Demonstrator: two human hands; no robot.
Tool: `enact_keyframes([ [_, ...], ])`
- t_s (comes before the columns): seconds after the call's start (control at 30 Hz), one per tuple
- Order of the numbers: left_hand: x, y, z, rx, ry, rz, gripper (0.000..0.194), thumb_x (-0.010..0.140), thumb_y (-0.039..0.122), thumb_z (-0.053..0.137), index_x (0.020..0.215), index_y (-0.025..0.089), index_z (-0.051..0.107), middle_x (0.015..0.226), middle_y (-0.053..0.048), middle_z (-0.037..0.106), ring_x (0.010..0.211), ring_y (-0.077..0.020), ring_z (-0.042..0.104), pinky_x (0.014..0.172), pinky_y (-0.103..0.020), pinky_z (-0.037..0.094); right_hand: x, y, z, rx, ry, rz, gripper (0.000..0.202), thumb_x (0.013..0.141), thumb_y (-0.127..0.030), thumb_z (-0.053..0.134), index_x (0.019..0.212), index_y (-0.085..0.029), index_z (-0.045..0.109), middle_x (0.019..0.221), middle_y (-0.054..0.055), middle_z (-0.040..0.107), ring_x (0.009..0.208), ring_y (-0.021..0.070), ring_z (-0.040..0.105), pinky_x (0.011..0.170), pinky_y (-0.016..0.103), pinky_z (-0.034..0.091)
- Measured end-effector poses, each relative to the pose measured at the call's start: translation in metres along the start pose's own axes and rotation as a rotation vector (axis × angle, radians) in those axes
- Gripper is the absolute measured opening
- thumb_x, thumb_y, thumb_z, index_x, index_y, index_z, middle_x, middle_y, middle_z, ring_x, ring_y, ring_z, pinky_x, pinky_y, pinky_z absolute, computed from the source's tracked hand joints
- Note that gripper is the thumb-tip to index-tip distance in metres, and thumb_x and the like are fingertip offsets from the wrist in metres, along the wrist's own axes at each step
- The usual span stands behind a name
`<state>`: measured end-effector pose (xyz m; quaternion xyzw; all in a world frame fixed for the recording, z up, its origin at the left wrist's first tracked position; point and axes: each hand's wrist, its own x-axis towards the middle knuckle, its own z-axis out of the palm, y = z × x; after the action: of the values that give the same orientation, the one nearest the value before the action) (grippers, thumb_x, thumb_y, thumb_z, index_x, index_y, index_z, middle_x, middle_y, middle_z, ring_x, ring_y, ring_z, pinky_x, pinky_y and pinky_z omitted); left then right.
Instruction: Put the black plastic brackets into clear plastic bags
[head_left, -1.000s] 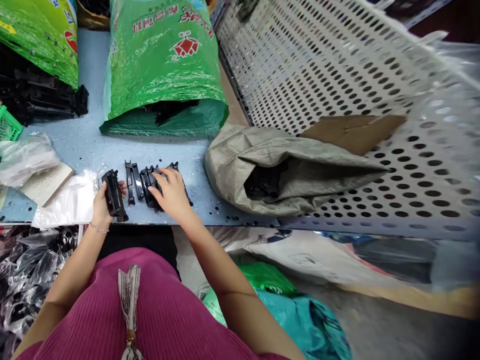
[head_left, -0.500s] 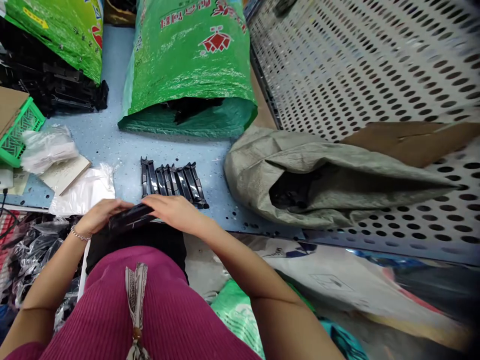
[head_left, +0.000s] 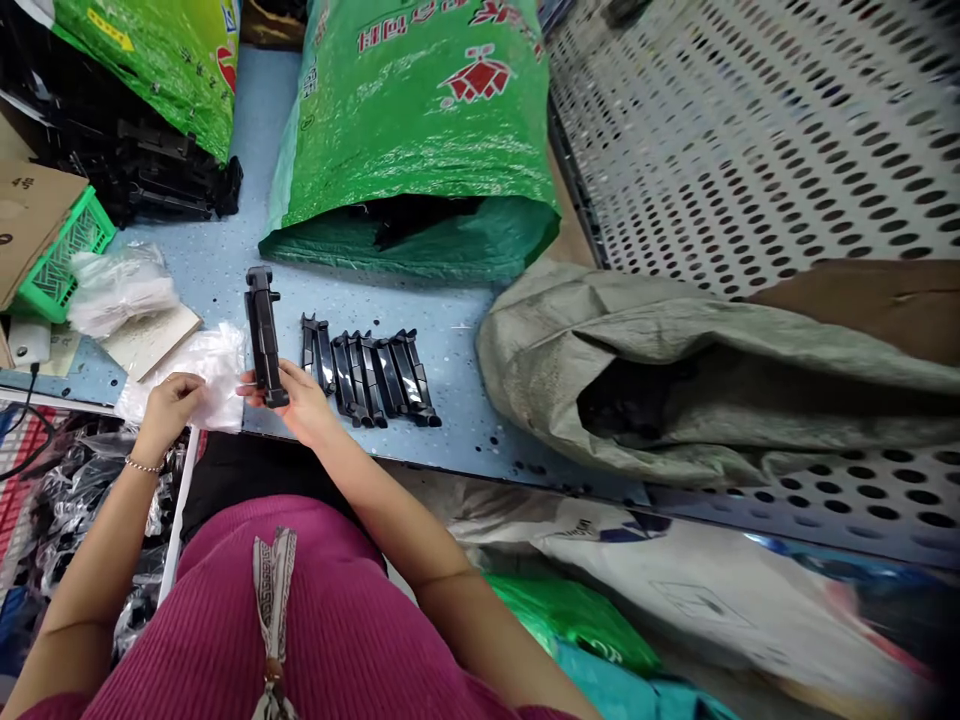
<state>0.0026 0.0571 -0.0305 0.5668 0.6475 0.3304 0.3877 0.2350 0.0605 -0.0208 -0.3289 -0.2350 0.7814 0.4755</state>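
My right hand (head_left: 300,405) holds a long black plastic part (head_left: 264,335) near its lower end. The part points away from me over the table, with small lugs at its far end. My left hand (head_left: 174,405) pinches at the edge of a pile of clear plastic bags (head_left: 225,370); its fingertips are drawn together on the thin film. Just right of my right hand, several slim black plastic pieces (head_left: 367,375) lie side by side in a row on the blue table (head_left: 465,315).
A large green sack (head_left: 420,140) lies at the back, its mouth towards me. A grey sack (head_left: 547,340) with dark contents is at right, before a perforated panel (head_left: 750,150). Black parts (head_left: 165,175) spill from another sack, back left, near a green basket (head_left: 90,235).
Both hands held the black part low at the table edge. My right hand now raises it alone over the table, while my left hand has moved left to the plastic bags.
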Motion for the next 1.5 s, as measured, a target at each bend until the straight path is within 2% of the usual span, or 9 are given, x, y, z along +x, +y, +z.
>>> enact_keyframes([
  [0.3, -0.012, 0.019, -0.005, 0.128, 0.045, 0.119, 0.024, 0.083, 0.039, 0.066, 0.071, 0.019, 0.070, 0.093, -0.009, 0.070, 0.090, -0.0215, 0.066, 0.083, -0.035, 0.054, 0.031, 0.027, 0.018, 0.090, -0.036, 0.113, 0.022, 0.097, -0.041, 0.065, 0.093, -0.019, 0.061, 0.081, 0.004, 0.077, 0.076, 0.0187, 0.076, 0.070, 0.030, 0.062],
  [0.47, -0.022, 0.036, -0.021, 0.559, 0.022, 0.363, 0.023, 0.088, 0.016, 0.053, 0.093, 0.018, 0.075, 0.131, -0.016, 0.065, 0.097, -0.0261, 0.067, 0.091, -0.045, 0.055, 0.037, 0.043, 0.017, -0.004, 0.082, 0.111, 0.022, 0.094, -0.037, 0.069, 0.085, -0.019, 0.061, 0.074, 0.002, 0.076, 0.067, 0.0120, 0.068, 0.067, 0.021, 0.054],
  [0.63, -0.003, 0.031, -0.028, 0.756, -0.045, 0.357, 0.039, 0.092, 0.012, 0.045, 0.119, 0.016, 0.073, 0.130, -0.018, 0.069, 0.120, -0.0345, 0.064, 0.104, -0.052, 0.051, 0.021, 0.036, 0.010, 0.024, 0.074, 0.066, 0.022, 0.094, -0.039, 0.069, 0.089, -0.018, 0.063, 0.076, 0.002, 0.074, 0.063, 0.0118, 0.065, 0.062, 0.022, 0.051],
  [0.83, 0.023, 0.007, -0.036, 0.363, -0.101, 0.309, 0.048, 0.090, 0.023, 0.052, 0.136, 0.016, 0.065, 0.140, -0.016, 0.064, 0.119, -0.0262, 0.066, 0.104, -0.043, 0.056, -0.023, 0.043, -0.014, 0.277, -0.362, 0.562, 0.048, 0.108, -0.049, 0.037, 0.090, -0.013, 0.064, 0.046, -0.008, 0.044, 0.033, 0.0061, 0.020, 0.036, 0.019, 0.026],
  [1.03, -0.022, 0.009, -0.024, 0.496, -0.230, 0.503, 0.074, 0.090, 0.007, 0.045, 0.162, 0.021, 0.034, 0.162, -0.017, 0.044, 0.142, -0.0279, 0.054, 0.114, -0.045, 0.052, -0.011, 0.058, -0.018, 0.361, -0.349, 0.638, 0.049, 0.111, -0.039, 0.022, 0.090, -0.014, 0.060, 0.046, -0.014, 0.022, 0.038, 0.0062, -0.001, 0.036, 0.016, 0.011],
  [1.17, -0.064, 0.032, 0.005, 0.436, -0.385, 0.692, 0.082, 0.093, 0.004, 0.042, 0.167, 0.028, 0.017, 0.165, -0.013, 0.041, 0.150, -0.0245, 0.045, 0.118, -0.042, 0.049, -0.010, 0.062, -0.004, -0.020, -0.252, 0.438, 0.038, 0.106, -0.040, 0.040, 0.076, -0.019, 0.052, 0.047, -0.010, 0.032, 0.037, 0.0068, 0.018, 0.039, 0.018, 0.022],
  [1.27, -0.085, 0.047, 0.002, 0.390, -0.369, 0.672, 0.071, 0.096, 0.017, 0.054, 0.163, 0.027, 0.032, 0.154, -0.015, 0.055, 0.140, -0.0263, 0.056, 0.115, -0.043, 0.053, -0.025, 0.057, 0.010, -0.490, -0.193, 0.151, 0.026, 0.101, -0.037, 0.052, 0.082, -0.020, 0.056, 0.060, -0.006, 0.050, 0.048, 0.0091, 0.043, 0.048, 0.021, 0.037],
  [1.4, -0.113, 0.028, -0.053, 0.472, -0.365, 0.452, 0.040, 0.097, 0.031, 0.059, 0.136, 0.035, 0.067, 0.129, -0.008, 0.073, 0.120, -0.0254, 0.070, 0.105, -0.040, 0.058, -0.044, 0.014, 0.007, -0.973, -0.492, -0.010, 0.023, 0.102, -0.039, 0.053, 0.107, -0.022, 0.068, 0.086, 0.001, 0.070, 0.073, 0.0159, 0.064, 0.072, 0.029, 0.051],
  [1.5, -0.132, -0.026, -0.104, 0.621, -0.442, 0.078, 0.024, 0.088, 0.036, 0.065, 0.105, 0.033, 0.080, 0.110, -0.007, 0.079, 0.101, -0.0301, 0.077, 0.089, -0.042, 0.063, -0.040, -0.028, -0.017, -1.526, -0.012, -0.207, 0.037, 0.103, -0.043, 0.051, 0.126, -0.019, 0.068, 0.117, 0.015, 0.070, 0.105, 0.0297, 0.063, 0.092, 0.044, 0.050],
])
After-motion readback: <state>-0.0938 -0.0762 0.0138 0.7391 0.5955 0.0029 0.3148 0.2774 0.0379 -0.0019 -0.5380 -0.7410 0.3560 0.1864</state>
